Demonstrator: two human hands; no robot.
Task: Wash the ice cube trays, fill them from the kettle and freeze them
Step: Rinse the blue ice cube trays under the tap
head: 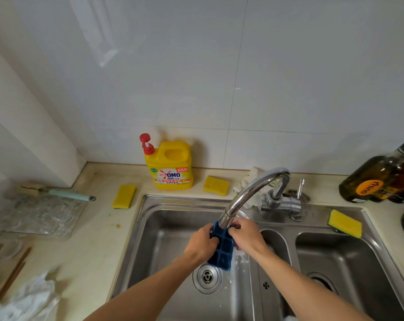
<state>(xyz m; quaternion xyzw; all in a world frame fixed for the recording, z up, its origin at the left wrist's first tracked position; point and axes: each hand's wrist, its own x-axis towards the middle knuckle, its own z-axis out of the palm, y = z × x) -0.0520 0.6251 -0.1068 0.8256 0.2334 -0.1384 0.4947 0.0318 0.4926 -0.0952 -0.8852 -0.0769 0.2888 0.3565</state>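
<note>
Over the sink, under the tap, both hands, left and right, are gripping a blue tray.

A yellow plastic detergent jug with a red pump stands on the counter, beyond and a little left of the grip that the left hand and right hand have on the blue plastic ice cube tray. Its front label reads "OMO" in blue letters beside a red splash. The Chinese print around it is too small to read. Far right of the grip, the orange oval label on a dark glass bottle bears sideways letters resembling "rhino".
</note>
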